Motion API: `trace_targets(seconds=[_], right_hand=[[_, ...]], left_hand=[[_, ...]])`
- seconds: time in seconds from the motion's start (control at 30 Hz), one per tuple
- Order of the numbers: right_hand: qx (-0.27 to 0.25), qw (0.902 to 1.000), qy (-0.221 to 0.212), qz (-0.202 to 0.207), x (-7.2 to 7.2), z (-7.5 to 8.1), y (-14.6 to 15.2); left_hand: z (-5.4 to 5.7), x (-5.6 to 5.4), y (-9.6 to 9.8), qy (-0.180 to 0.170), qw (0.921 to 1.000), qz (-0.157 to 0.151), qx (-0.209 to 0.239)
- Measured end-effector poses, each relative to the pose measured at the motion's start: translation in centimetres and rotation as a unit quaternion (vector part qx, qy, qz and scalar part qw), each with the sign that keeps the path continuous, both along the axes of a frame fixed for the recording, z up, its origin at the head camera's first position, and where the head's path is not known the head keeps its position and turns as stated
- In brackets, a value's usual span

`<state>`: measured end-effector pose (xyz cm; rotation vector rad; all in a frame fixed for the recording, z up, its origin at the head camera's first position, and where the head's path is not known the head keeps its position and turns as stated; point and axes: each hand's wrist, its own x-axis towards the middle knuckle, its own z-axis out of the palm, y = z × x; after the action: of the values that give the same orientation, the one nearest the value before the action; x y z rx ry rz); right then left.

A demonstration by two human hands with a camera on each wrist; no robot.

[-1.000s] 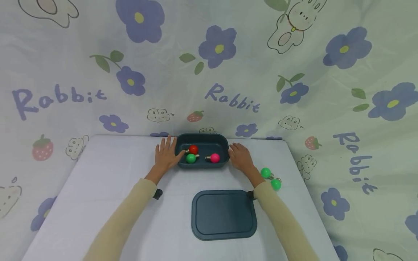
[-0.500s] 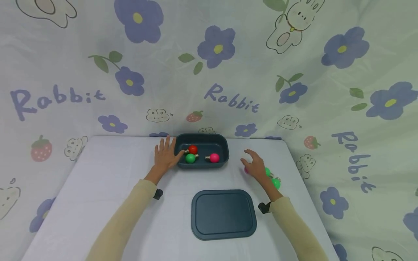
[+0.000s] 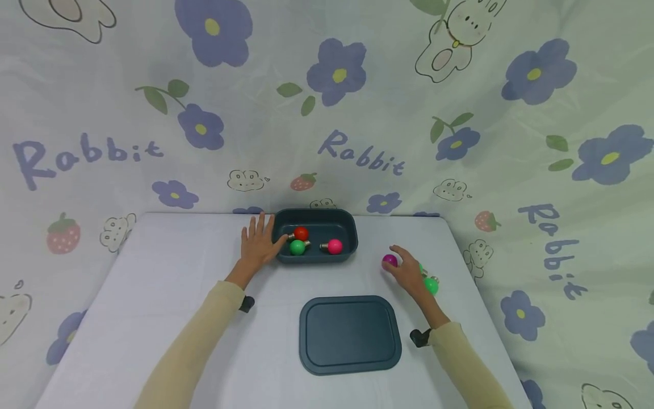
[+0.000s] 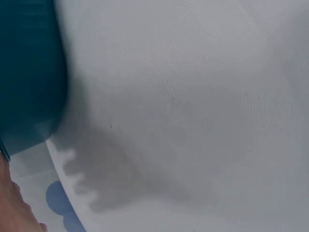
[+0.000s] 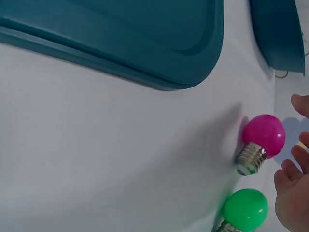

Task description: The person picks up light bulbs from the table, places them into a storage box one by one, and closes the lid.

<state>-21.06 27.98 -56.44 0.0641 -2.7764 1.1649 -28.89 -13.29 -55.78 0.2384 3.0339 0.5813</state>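
Observation:
My left hand (image 3: 257, 244) lies with spread, straight fingers at the left rim of a dark teal box (image 3: 317, 259). Inside the box are a red bulb (image 3: 301, 233), a green bulb (image 3: 297, 247) and a pink bulb (image 3: 335, 246). To the right of the box, my right hand (image 3: 409, 274) reaches over a magenta light bulb (image 5: 264, 134), thumb and fingers parted around it. In the right wrist view this bulb lies on the white table, its metal screw base showing, with a gap between it and the fingers. A green bulb (image 5: 245, 210) lies close beside it.
The matching teal lid (image 3: 349, 335) lies flat on the table in front of the box. Another green bulb (image 3: 431, 286) sits right of my right hand, near the table's right side. A patterned cloth backdrop (image 3: 286, 130) rises behind the table's back edge.
My right hand has left the box's right edge and moved right and toward me, over the magenta bulb, which has come into view. My left hand stays at the box.

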Motion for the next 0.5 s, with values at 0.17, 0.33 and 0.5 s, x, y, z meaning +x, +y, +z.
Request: trace_targets(seconds=[0.17,0.33,0.5], right_hand=[[-0.006,0.9998,-0.021,-0.004,0.3,-0.5,0.2],[0.006,0.9999,-0.015,-0.003,0.6,-1.0,0.3],[0.009,0.9999,-0.004,0.006,0.8,-1.4,0.3]], left_hand=[[-0.2,-0.1,-0.1,0.002,1.0000,-0.002,-0.004],[-0.3,-0.2,-0.2,0.003,1.0000,-0.002,0.002],[-0.3,-0.2,-0.2,-0.004,1.0000,-0.004,-0.001]])
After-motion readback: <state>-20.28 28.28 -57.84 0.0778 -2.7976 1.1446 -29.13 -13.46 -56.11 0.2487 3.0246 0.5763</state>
